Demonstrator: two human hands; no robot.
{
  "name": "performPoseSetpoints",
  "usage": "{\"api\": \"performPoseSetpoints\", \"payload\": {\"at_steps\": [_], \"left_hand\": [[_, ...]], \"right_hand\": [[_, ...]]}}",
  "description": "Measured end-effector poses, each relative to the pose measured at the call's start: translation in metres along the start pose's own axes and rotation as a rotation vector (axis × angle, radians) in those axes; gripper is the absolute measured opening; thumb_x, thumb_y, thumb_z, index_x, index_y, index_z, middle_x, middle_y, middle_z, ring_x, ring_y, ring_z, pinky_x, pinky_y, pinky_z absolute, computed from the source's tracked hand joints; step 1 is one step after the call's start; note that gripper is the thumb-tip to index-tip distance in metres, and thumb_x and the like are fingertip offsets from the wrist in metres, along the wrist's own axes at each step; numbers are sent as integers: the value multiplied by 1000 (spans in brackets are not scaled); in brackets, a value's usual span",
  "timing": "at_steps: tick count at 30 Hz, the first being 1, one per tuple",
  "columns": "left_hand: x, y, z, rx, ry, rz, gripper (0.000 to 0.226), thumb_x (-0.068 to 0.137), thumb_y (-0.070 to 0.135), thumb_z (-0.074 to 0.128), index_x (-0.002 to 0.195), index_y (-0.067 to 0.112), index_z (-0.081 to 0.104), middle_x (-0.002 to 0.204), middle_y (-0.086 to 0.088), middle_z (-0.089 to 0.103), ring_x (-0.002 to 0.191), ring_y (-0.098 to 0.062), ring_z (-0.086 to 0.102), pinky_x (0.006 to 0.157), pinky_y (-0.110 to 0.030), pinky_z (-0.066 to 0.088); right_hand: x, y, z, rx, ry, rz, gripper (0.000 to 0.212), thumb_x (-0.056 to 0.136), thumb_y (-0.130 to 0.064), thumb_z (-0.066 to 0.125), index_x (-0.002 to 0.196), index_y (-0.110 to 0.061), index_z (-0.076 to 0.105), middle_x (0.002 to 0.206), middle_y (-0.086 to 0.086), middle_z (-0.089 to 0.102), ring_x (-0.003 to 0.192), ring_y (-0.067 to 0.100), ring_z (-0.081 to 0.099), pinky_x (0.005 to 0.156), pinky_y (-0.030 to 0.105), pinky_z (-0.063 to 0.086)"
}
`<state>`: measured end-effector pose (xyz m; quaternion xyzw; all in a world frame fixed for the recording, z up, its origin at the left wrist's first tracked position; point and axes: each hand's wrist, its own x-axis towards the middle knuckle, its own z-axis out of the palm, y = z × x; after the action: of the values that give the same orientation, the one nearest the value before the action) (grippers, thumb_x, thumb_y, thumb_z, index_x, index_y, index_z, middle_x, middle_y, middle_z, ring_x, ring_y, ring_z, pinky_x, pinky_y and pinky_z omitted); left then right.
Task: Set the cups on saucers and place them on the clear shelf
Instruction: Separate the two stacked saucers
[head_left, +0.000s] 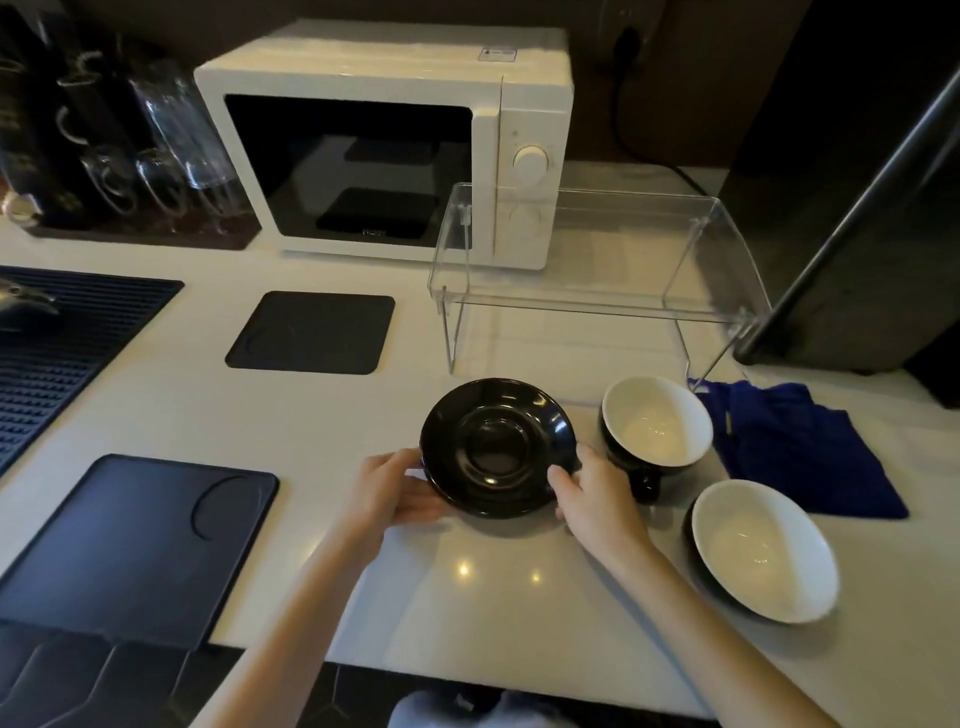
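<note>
Black glossy saucers (496, 447), seemingly a stack of two, are at the middle of the white counter. My left hand (392, 491) grips the stack's left rim and my right hand (592, 493) grips its right rim. Two cups, black outside and white inside, stand to the right: one cup (655, 423) just beside the saucers, the other cup (763, 548) nearer the front edge. The clear shelf (587, 265) stands behind them with nothing on top.
A white microwave (395, 140) sits behind the shelf. A blue cloth (800, 447) lies right of the cups. Dark mats (311, 332) (140, 540) lie to the left, a ribbed mat (57, 338) at far left, and glassware (156, 150) at the back left.
</note>
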<state>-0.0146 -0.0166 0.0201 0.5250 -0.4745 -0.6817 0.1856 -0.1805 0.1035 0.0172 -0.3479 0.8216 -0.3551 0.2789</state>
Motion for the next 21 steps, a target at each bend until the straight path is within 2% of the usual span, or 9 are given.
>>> {"api": "performPoseSetpoints", "payload": {"at_steps": [3,5,8,13,16,19,21], "left_hand": [[2,0,-4,-30,-38,-64,23,83,5,41,90,-4,61,66,-26,70,60,-37,69,57,-41,59],[4,0,-5,-38,-79,-102,25,82,4,40,93,-6,60,66,-28,70,58,-36,69,52,-39,59],[7,1,-7,-48,-144,-145,26,87,5,39,96,-6,61,66,-26,70,54,-32,69,50,-39,59],[7,5,-10,-5,-220,-124,24,91,8,42,97,-2,63,66,-21,71,52,-28,69,47,-32,57],[8,6,-9,79,-221,-49,21,88,7,51,97,-8,62,63,-16,70,51,-23,68,45,-27,55],[9,5,-7,142,-172,26,12,81,4,60,88,-6,61,54,-10,69,47,-20,67,43,-24,53],[9,7,-6,153,-136,65,10,80,3,63,85,-5,64,54,-11,69,46,-19,67,45,-24,54]], "right_hand": [[-5,-2,-5,113,-8,22,17,92,-15,46,108,-14,51,64,6,63,50,14,59,52,29,54],[-10,-4,-9,244,-43,47,28,92,-12,46,120,-14,46,65,8,66,43,15,60,44,23,52],[-16,-3,-12,436,-100,101,40,92,-10,48,131,-13,39,73,11,70,47,20,65,47,26,55],[-24,4,-22,471,-85,120,38,89,-8,50,127,-7,46,63,12,72,45,25,64,44,28,53],[-27,0,-33,491,-90,88,30,89,-4,49,119,-5,51,69,19,71,43,25,62,40,29,52],[-31,-10,-46,543,-97,63,28,88,0,48,109,-19,52,72,25,65,38,21,60,36,28,50],[-31,-13,-53,555,-109,25,23,88,1,47,98,-15,60,72,27,61,37,20,59,35,28,49]]}}
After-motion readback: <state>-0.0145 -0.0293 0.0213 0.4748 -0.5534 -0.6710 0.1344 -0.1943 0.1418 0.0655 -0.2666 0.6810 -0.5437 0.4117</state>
